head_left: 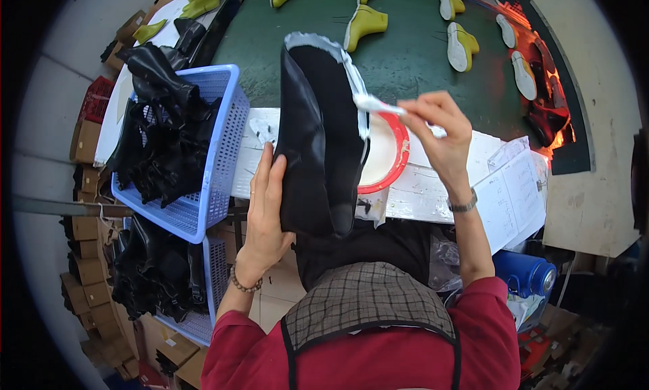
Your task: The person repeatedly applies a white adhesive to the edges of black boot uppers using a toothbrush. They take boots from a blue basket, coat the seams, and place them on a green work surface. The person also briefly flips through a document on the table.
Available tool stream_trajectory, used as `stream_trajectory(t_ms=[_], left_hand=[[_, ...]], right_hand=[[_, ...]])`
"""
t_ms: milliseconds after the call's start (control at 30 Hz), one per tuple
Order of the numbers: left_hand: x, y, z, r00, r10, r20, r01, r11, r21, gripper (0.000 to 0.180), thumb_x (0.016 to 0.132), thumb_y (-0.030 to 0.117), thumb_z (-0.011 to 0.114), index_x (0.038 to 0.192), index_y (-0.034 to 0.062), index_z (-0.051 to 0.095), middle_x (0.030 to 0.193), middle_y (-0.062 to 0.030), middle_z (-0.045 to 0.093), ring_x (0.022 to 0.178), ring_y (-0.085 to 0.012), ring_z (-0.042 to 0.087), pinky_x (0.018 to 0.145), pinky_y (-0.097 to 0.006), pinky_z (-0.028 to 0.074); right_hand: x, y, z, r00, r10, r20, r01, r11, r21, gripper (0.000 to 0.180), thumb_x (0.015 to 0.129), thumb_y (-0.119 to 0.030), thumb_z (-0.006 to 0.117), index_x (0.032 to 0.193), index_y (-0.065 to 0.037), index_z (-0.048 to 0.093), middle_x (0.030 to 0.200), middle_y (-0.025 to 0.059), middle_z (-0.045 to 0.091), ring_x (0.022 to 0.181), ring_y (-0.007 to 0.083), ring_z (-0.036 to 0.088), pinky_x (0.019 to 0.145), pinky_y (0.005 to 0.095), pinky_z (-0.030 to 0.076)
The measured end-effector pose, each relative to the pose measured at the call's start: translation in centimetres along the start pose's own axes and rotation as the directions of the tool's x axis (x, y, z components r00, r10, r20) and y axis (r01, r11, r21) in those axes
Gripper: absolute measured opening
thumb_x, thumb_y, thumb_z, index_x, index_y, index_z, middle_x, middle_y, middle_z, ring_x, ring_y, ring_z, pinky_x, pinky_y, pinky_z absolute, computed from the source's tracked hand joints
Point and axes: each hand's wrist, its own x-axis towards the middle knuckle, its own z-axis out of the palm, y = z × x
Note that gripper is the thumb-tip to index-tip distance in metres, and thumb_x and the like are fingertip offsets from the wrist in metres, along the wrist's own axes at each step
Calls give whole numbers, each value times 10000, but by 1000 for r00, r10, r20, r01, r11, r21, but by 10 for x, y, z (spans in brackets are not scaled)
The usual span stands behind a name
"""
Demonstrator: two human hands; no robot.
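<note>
My left hand [265,204] grips a black boot upper [301,146] by its side and holds it up with the open underside facing me. White glue coats the upper's far edge and runs down along its right edge. Between the fingers of my right hand [443,136] is a small brush [378,105], its white-smeared tip against or very near that right edge. Just beneath the brush stands a red-rimmed tub [403,157] of white glue, partly hidden by the upper.
At the left, two blue baskets [233,102] of black boot uppers stand one above the other. Yellow-green boots [368,25] sit on the dark green belt [412,62]. A glowing red heater area [551,72] lies far right. Papers [510,200] and a blue flask [520,271] are right.
</note>
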Motion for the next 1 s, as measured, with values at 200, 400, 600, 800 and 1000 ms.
stream_trajectory(t_ms=[200,400,600,800,1000], left_hand=[[16,-4,5,993,-1,-117,5,999,32,1096,594,-172,711,1586,24,288,1636,-295,237,1468,-480,333,1199,-509,318],[27,-5,1,991,74,-109,-62,991,117,1066,603,-163,717,1575,28,323,1636,-284,249,1471,-478,331,1200,-520,312],[46,-8,2,960,130,-249,-83,978,191,1007,651,-122,733,1567,19,338,1618,-300,280,1471,-480,332,1192,-527,315],[58,-21,13,917,203,-342,-118,960,254,951,703,-63,775,1555,13,361,1596,-316,315,1456,-477,358,1183,-514,329],[49,-28,11,973,82,-214,-39,979,200,918,683,-175,678,1536,25,403,1571,-263,391,1435,-442,404,1188,-494,337]], right_hand=[[-47,-16,0,985,115,126,-131,984,123,221,799,5,821,1013,-43,799,897,39,673,773,103,623,646,237,478],[-27,-14,-1,998,57,24,-60,990,125,222,796,-8,832,1012,-51,800,896,34,674,755,100,614,615,238,463],[-39,-28,-9,988,-54,145,49,998,40,281,744,11,852,1017,-32,798,893,44,656,807,136,616,674,255,484],[-41,-46,-12,974,60,220,-78,994,76,198,784,-18,829,978,-48,802,837,45,668,703,143,616,614,275,478],[-38,-31,-18,895,279,349,-298,955,1,106,858,-82,776,946,-23,789,765,48,668,647,147,621,581,286,467]])
